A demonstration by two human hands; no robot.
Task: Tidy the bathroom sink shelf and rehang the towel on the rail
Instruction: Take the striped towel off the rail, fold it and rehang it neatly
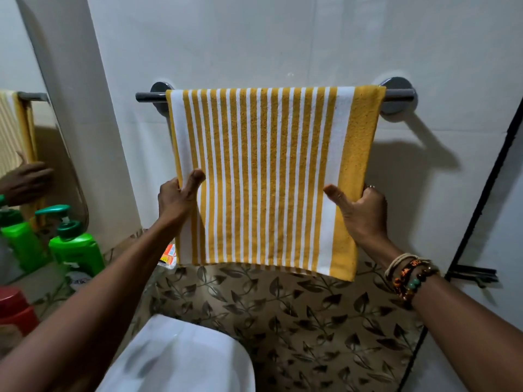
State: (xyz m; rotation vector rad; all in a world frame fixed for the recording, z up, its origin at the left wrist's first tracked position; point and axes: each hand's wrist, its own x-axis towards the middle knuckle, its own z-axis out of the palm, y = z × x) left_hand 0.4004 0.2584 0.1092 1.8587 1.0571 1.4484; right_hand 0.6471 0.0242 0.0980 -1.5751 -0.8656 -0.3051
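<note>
A yellow and white striped towel (268,176) hangs folded over the grey metal rail (150,96) on the white tiled wall. My left hand (177,198) pinches the towel's left edge, thumb on the front and fingers hidden behind. My right hand (360,210) grips the right edge the same way, thumb lying across a white stripe. Beaded bracelets sit on my right wrist. The towel's lower hem hangs slightly lower on the right side.
A green pump bottle (75,244) stands at lower left beside the mirror (25,154), with a red cap (14,309) nearby. A small orange packet (169,254) lies beneath the towel's left corner. A white basin (181,360) is below, against leaf-patterned tiles (311,321).
</note>
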